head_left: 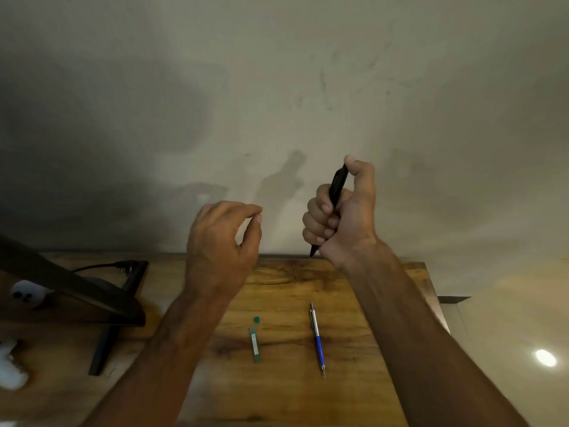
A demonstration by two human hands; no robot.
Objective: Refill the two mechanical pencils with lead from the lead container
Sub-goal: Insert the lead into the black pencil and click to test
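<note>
The lead container [255,345], a slim green tube, lies flat on the wooden counter [354,389]. It carries a pale label whose print is too small to read. Its small green cap [256,319] lies loose just beyond the tube's far end, not touching it. To the right of the container, near and roughly parallel, lies a blue-and-silver mechanical pencil [317,337]; no brand is legible on it.

Above and beyond the container, both hands are raised off the counter. The right hand [341,217] has its grip clenched around a black mechanical pencil [338,181], tip pointing down and thumb on its top end. The left hand [221,238] has thumb and forefinger pinched together; whether lead sits between them cannot be told. Far left of the container stands a dark stand [77,288].
</note>
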